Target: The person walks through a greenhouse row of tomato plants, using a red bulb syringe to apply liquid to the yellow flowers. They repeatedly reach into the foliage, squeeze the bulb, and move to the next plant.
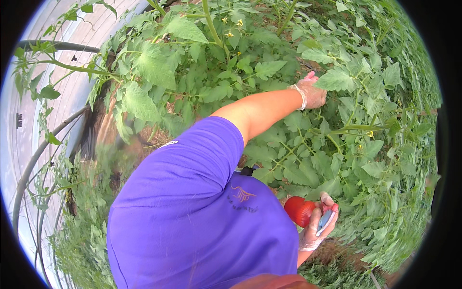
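Note:
My left hand [313, 92], in a clear thin glove, reaches among the leaves of a tomato plant [288, 159]. Its fingertips are partly hidden by foliage; a pinkish-red tint shows on one finger, and whether it grips anything is unclear. Lower down, close to my purple shirt, my gloved right hand [317, 225] is closed around a red, ribbed, rounded container [300, 211]. A small blue-grey piece with a pale rim [325, 221] shows between the fingers of that hand, with a red part beside it.
Dense tomato foliage surrounds both hands, with thick green stems [213, 25] and small yellow flowers [230, 34]. At the left are dark curved pipes [32, 162] and pale translucent sheeting [72, 29]. Brown soil [330, 253] shows below my right hand.

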Demonstrator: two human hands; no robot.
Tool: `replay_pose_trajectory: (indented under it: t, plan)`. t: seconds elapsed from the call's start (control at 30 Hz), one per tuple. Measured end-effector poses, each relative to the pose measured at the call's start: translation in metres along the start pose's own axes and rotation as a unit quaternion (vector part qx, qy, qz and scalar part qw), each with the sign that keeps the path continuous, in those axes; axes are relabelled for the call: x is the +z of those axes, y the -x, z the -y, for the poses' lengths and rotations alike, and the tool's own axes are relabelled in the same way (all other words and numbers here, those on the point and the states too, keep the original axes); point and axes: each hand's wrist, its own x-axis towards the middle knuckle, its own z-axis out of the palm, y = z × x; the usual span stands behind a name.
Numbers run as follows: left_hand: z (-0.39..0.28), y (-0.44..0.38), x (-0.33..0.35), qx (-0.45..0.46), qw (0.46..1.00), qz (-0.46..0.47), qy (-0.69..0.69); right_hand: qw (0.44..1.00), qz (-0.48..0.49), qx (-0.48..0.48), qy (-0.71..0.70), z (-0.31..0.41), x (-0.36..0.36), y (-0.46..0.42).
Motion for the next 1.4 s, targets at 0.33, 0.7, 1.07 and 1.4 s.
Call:
replay_pose_trajectory:
  t: [0.33, 0.7, 1.07, 1.4]
  plan:
    - [0.063, 0.124, -0.117, -0.028, 0.893, 0.126, 0.432, 1.000, 0.003, 0.007, -0.030, -0.006, -0.018, -0.012]
    - [0.256, 0.132, -0.057, -0.539, 0.840, 0.050, 0.045, 0.996, -0.055, 0.068, 0.013, 0.019, 0.004, -0.006]
    - [0.305, 0.181, -0.021, -0.334, 0.932, 0.082, -0.116, 0.996, -0.019, 0.076, 0.031, 0.014, -0.010, 0.006]
    - [0.254, 0.172, -0.044, -0.533, 0.820, -0.068, 0.199, 0.999, -0.010, 0.044, 0.004, 0.016, -0.003, -0.009]
